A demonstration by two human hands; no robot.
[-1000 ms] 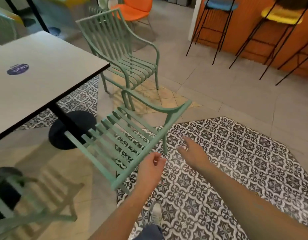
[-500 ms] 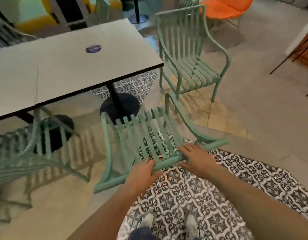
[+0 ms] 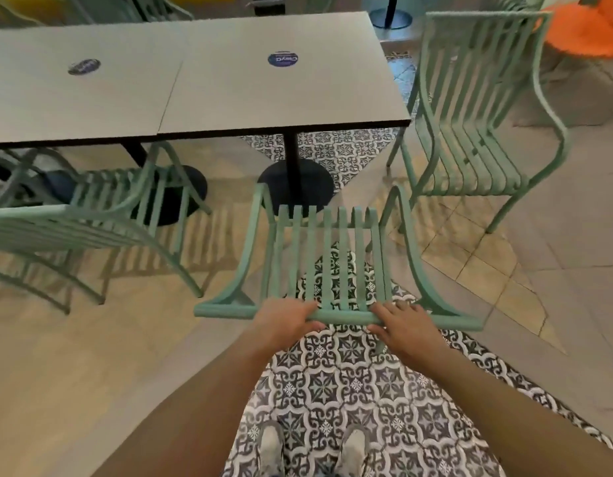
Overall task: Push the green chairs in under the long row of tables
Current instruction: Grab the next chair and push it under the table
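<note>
A green slatted chair [image 3: 327,256] stands right in front of me, its seat facing the long grey table row [image 3: 208,94]. My left hand [image 3: 286,318] and my right hand [image 3: 403,325] both grip its top back rail, side by side. The seat's front edge is close to the black table base [image 3: 294,182] and short of the table edge. A second green chair [image 3: 91,215] stands at the left with its front partly under the table. A third green chair [image 3: 470,111] stands at the right end of the table, out in the open.
Orange chair [image 3: 587,32] at the far right corner. More green chairs show dimly beyond the table's far side. Patterned floor tiles lie under my feet [image 3: 312,445], and plain beige floor spreads to the left and right.
I have turned to face the table squarely. The chair has swung round so its seat points at the table, and both hands now grip the back rail closer together.
</note>
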